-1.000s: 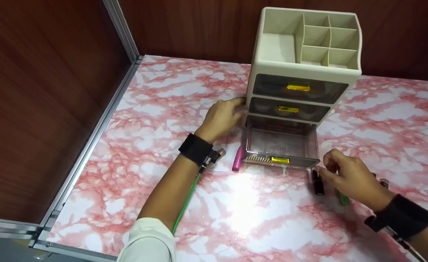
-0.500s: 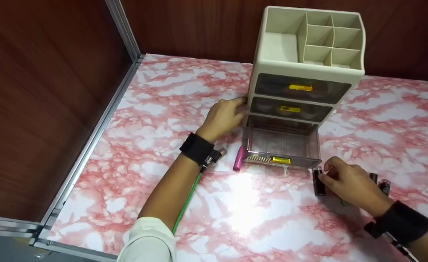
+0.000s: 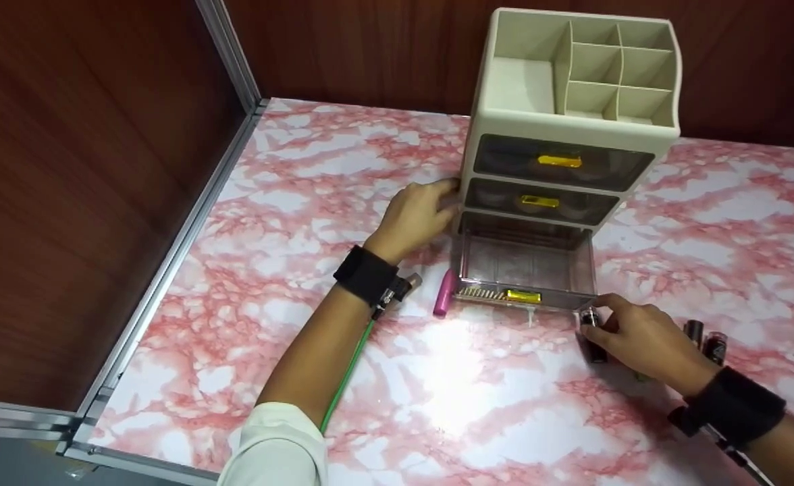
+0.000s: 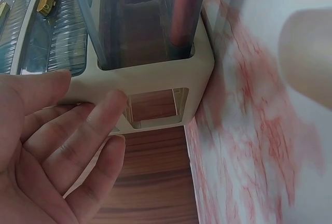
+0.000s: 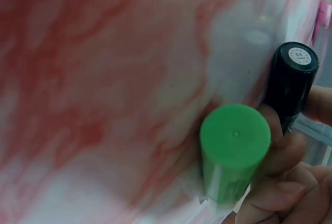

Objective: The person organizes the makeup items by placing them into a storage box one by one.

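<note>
A cream drawer organizer (image 3: 471,155) stands upright with its clear bottom drawer (image 3: 528,266) pulled out. My left hand (image 3: 412,219) touches the organizer's lower left side; in the left wrist view its fingers (image 4: 106,112) lie along the cream frame, holding nothing loose. Beside the drawer's front right corner, my right hand (image 3: 647,337) pinches a black lipstick (image 3: 596,349) between thumb and fingers. Its round end, marked 04, faces the right wrist camera. Under that hand lies a green-capped tube (image 5: 236,138), mostly hidden in the head view.
A pink tube (image 3: 445,293) lies against the drawer's left side. Two dark tubes, one of them a black tube (image 3: 714,347), lie right of my right hand. Brown panels (image 3: 370,54) rise behind and left of the marbled tabletop (image 3: 289,270).
My right hand has closed its thumb and fingers on the black lipstick, which still lies by the drawer corner. My left hand has stayed against the organizer.
</note>
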`<state>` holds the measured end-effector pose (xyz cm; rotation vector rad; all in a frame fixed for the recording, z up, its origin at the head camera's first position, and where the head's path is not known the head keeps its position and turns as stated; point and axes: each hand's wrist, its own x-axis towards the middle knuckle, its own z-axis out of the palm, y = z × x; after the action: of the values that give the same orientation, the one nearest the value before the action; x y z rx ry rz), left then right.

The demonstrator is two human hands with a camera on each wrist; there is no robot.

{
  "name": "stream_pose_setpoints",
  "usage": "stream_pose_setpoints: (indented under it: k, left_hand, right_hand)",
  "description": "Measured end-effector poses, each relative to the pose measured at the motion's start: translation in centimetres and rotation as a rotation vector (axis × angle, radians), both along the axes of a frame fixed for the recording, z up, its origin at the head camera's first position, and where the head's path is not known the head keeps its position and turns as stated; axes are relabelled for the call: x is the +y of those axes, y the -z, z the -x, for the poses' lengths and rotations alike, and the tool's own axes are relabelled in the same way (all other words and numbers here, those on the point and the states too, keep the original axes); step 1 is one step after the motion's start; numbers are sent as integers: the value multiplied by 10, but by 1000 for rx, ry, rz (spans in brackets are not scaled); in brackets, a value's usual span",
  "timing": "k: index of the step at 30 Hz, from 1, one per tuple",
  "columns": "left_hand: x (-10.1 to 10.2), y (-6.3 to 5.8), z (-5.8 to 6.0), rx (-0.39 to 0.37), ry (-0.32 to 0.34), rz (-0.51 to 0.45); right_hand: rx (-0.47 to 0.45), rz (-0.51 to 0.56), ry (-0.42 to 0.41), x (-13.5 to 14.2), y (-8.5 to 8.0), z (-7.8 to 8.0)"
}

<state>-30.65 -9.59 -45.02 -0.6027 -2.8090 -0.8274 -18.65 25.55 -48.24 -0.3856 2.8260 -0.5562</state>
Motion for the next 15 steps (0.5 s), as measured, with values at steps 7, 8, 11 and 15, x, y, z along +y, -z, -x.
stream_pose_setpoints:
  k: [7,8,11,15]
  left_hand:
    - [0,1,0,-9,11,-4]
    - [0,1,0,-10,12,-4]
    - [0,1,0,-7,10,-5]
    - [1,1,1,7,5,-4]
  right_hand:
    - [-40,4,-13,1,-1,-2]
    - [-44,12,-18,2,-2,-3]
    - [-52,37,-25,3,-4,-5]
    - [-35,36,-15,5,-10,-9]
